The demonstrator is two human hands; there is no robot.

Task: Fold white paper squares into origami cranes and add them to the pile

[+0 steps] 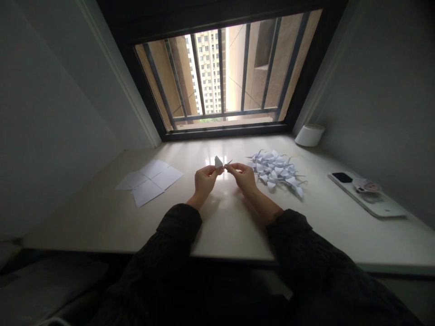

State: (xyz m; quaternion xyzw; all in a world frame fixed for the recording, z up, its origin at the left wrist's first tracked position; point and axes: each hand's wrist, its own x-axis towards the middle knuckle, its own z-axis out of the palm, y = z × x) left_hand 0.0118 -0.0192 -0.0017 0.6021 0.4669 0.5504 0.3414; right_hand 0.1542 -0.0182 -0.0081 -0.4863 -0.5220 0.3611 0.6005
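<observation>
A small folded paper crane (218, 162) is held up over the middle of the white sill, pinched between both hands. My left hand (205, 179) grips its body side with thumb and forefinger. On the other side, my right hand (243, 175) pinches close to a thin pointed tip of the same paper. The fingers hide much of the lower folds. Just right of my right hand lies a pile of white paper cranes (273, 167), wings and points overlapping. Flat white paper squares (154, 177) rest to the left, apart from my left hand.
A phone (367, 194) with a round grip on its back lies at the right. A white cylindrical object (309, 135) stands in the far right corner. Beyond the sill (102, 222) is a dark-framed window (224, 132) with bars outside.
</observation>
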